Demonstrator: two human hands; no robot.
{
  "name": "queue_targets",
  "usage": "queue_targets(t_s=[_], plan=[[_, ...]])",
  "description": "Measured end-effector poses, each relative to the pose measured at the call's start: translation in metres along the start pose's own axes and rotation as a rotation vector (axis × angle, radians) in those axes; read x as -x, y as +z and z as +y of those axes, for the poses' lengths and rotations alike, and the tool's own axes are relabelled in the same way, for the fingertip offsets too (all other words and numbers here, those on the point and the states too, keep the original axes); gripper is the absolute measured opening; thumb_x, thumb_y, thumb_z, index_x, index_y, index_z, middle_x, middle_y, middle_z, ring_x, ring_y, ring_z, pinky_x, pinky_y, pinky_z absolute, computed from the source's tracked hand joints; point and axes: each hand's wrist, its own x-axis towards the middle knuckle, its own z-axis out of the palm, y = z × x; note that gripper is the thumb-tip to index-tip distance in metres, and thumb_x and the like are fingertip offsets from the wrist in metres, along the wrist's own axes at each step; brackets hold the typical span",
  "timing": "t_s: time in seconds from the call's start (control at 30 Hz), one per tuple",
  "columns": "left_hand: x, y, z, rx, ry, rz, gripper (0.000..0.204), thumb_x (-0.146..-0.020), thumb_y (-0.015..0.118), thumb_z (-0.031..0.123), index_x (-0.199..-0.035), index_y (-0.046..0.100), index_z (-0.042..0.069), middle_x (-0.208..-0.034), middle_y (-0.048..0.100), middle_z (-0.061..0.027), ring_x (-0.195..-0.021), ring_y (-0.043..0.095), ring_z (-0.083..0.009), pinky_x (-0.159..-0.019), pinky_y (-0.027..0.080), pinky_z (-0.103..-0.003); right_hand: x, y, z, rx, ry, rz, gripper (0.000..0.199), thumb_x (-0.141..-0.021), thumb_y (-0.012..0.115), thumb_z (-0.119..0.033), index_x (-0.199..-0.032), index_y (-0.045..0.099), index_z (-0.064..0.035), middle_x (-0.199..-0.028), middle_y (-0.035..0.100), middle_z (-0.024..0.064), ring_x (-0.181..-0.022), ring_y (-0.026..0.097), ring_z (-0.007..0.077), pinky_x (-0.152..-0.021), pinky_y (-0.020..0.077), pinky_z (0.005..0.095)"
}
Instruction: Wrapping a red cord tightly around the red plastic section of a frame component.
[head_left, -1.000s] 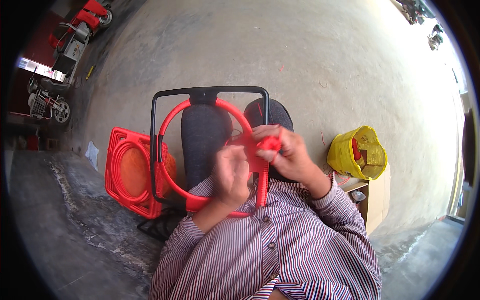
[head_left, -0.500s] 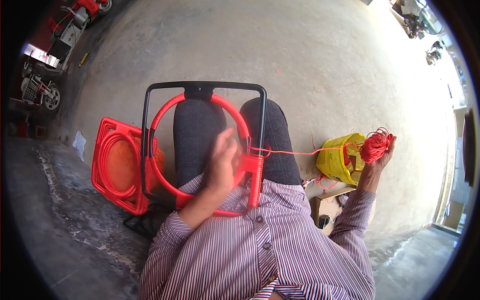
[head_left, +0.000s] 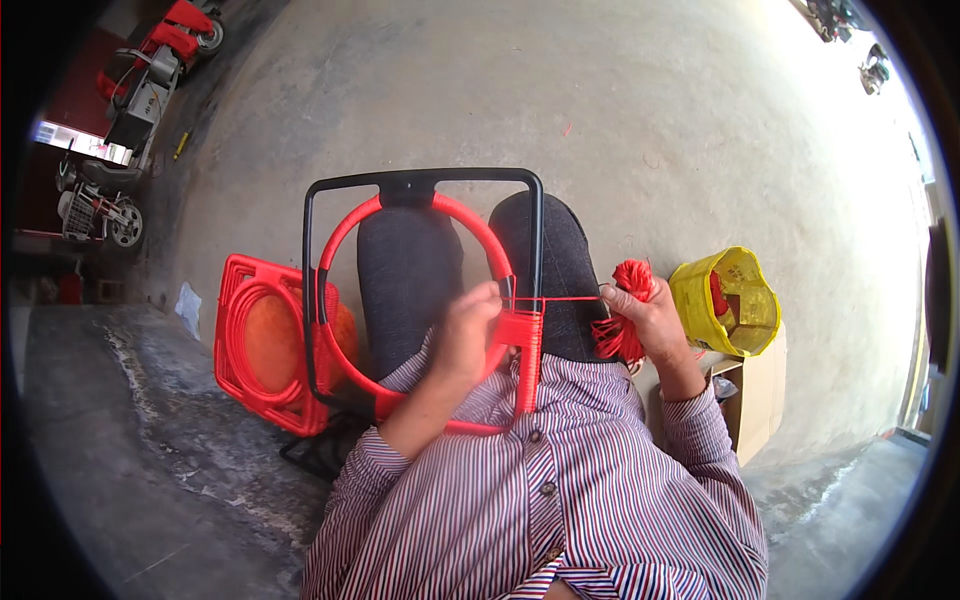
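Note:
A black square frame with a ring inside it rests on my lap. Red cord is wrapped closely around the ring and around part of the frame's near right side. My left hand is inside the ring, fingers curled at its right edge, where the cord reaches the fingertips; slight blur softens the hand. From there a short, taut length of red cord runs across the frame's right bar. My right hand closes around a loose red cord bundle, with the thumb on the strand.
To my left, a stack of red cord-wrapped frames leans beside an orange round object. On the right stand a yellow bucket with red things inside and a cardboard box. Parked scooters are at the far left.
My right hand has come in from the far right with the cord bundle, so the stretch of cord is much shorter. My left hand's fingers have curled in at the ring's edge.

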Motion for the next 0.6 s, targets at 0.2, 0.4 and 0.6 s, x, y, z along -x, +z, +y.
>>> queue_targets(t_s=[0.2,0.4,0.6], plan=[[0.002,0.009,0.005,-0.051,-0.048,0.106,0.02,-0.086,0.041,0.009,-0.099,0.055,0.001,-0.083,0.066,-0.0116,-0.064,0.064,-0.0165,-0.046,0.049,-0.027,0.024,0.002,0.013,-0.099,0.047,0.038,0.017,-0.088,0.067,-0.01,-0.075,0.057,-0.0051,-0.067,0.054,-0.0045,-0.06,0.046,0.0046,-0.055,0.0378,0.0229],[0.004,0.013,0.001,0.092,-0.059,0.132,0.012,-0.08,0.042,0.005,-0.084,0.053,0.002,-0.07,0.058,-0.0112,-0.048,0.053,-0.0179,-0.041,0.044,-0.029,0.031,-0.011,0.031,-0.087,0.066,0.015,0.018,-0.087,0.069,-0.01,-0.074,0.057,-0.005,-0.067,0.054,-0.0043,-0.061,0.048,0.0047,-0.056,0.0404,0.0236],[-0.001,-0.009,0.001,0.029,-0.091,-0.007,0.032,-0.074,0.043,0.01,-0.098,0.057,-0.006,-0.079,0.064,-0.0174,-0.055,0.061,-0.0224,-0.043,0.047,-0.031,0.054,0.003,0.014,0.091,0.051,-0.076,0.025,-0.085,0.071,-0.01,-0.066,0.058,-0.0022,-0.06,0.055,-0.003,-0.056,0.049,0.0058,-0.053,0.0412,0.0239]])
